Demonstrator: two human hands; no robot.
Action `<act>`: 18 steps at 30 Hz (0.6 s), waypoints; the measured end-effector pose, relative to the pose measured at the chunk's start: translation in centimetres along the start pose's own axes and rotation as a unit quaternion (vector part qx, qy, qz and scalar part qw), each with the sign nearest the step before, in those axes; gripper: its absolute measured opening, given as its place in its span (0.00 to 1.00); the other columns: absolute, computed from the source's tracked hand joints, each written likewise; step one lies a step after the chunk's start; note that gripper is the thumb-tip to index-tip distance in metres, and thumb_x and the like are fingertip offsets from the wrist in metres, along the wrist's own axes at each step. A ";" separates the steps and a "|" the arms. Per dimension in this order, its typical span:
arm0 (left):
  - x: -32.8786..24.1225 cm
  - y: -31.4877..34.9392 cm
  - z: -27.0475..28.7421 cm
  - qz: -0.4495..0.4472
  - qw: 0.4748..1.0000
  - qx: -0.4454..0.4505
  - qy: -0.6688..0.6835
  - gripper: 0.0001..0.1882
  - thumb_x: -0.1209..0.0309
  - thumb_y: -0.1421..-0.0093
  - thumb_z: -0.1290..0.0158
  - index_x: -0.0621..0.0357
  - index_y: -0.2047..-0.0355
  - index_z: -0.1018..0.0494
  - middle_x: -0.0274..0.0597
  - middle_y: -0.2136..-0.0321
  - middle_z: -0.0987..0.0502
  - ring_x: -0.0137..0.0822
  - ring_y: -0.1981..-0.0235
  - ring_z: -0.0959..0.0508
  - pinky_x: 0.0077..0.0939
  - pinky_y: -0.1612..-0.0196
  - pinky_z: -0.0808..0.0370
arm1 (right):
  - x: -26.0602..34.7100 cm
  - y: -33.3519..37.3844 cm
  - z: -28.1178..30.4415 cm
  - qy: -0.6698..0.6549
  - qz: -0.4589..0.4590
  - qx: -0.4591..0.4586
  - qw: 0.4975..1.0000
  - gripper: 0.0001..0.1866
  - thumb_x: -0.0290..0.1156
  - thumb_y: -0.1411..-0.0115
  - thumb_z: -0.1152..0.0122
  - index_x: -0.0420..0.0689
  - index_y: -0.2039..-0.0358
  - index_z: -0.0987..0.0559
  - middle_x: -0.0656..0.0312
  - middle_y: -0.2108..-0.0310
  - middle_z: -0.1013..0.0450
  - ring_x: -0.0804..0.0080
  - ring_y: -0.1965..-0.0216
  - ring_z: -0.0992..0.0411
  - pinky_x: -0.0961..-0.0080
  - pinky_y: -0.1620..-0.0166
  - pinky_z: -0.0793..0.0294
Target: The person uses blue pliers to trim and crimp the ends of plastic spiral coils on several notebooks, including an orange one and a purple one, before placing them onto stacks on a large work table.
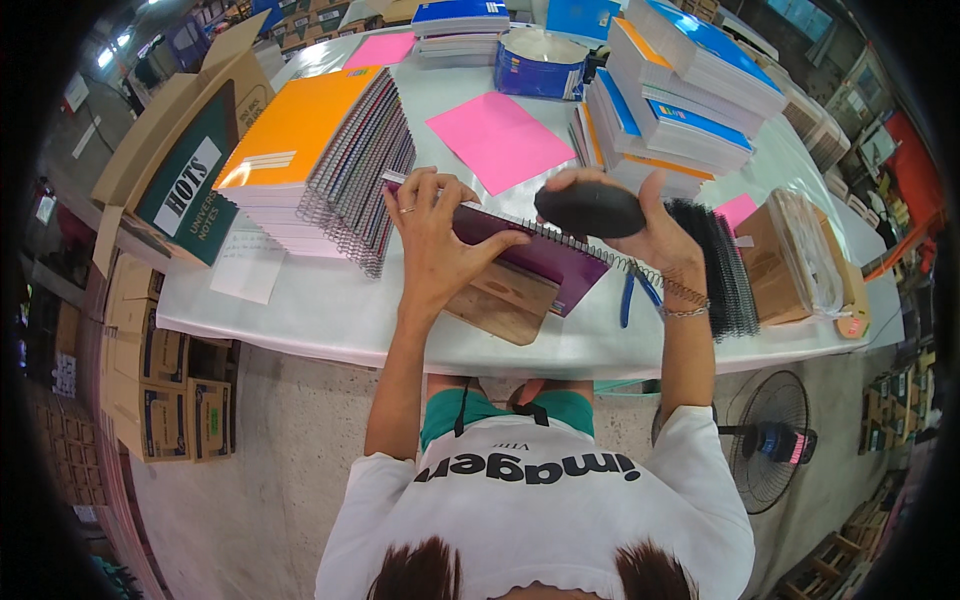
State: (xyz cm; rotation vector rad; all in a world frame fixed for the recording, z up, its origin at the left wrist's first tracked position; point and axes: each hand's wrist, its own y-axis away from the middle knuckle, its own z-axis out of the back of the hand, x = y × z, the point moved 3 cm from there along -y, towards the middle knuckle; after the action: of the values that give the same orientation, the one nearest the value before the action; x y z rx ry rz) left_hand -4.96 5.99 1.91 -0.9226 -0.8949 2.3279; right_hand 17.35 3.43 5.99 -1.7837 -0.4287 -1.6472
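Left hand (432, 240) grips purple notebook (580, 278) | right hand (665, 232) grips black oval object (590, 208) | coil (622, 264) lines spine, loose end untrimmed | orange-topped stack (310, 160) already coiled

Bold black lettering (525, 466) crosses my white shirt (530, 530). On my left, a green-sided carton (218, 125) carries large black capitals (186, 188) on a white label (207, 153), pale capitals (208, 220) beneath.

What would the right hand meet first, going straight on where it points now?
Leading with the black oval object, the right hand would probably reach the large pink sheet first. Height is unclear: it might pass above, or brush the purple notebook.
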 end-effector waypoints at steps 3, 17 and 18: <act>0.0 0.2 0.4 0.001 1.000 -0.014 -0.002 0.35 0.40 0.65 0.30 0.54 0.69 0.28 0.39 0.59 0.32 0.45 0.44 0.35 0.70 0.38 0.57 | -0.9 -0.6 0.5 0.335 -0.016 0.072 0.939 0.40 0.64 0.33 0.66 0.41 0.36 0.36 0.64 0.42 0.34 0.68 0.46 0.32 0.70 0.48 0.30; -0.6 -0.4 0.4 -0.009 0.999 -0.018 -0.027 0.31 0.47 0.66 0.28 0.53 0.70 0.27 0.37 0.62 0.30 0.44 0.49 0.34 0.56 0.39 0.49 | -4.6 -2.6 4.3 0.284 -0.279 -0.055 0.916 0.35 0.58 0.28 0.74 0.48 0.33 0.38 0.62 0.46 0.31 0.70 0.56 0.31 0.79 0.56 0.28; -0.5 -0.2 0.3 -0.005 0.999 -0.021 -0.034 0.31 0.47 0.66 0.28 0.53 0.70 0.27 0.36 0.62 0.30 0.44 0.49 0.34 0.57 0.38 0.49 | -3.3 -3.0 4.2 0.137 -0.209 -0.011 0.968 0.35 0.59 0.28 0.73 0.49 0.32 0.39 0.64 0.45 0.32 0.73 0.55 0.32 0.80 0.56 0.29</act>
State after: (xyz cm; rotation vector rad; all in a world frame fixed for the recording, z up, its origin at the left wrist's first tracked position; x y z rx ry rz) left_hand -4.83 5.70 2.39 -0.8577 -0.9766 2.3537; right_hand 18.05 9.02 3.55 -1.5156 -0.6950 -2.1607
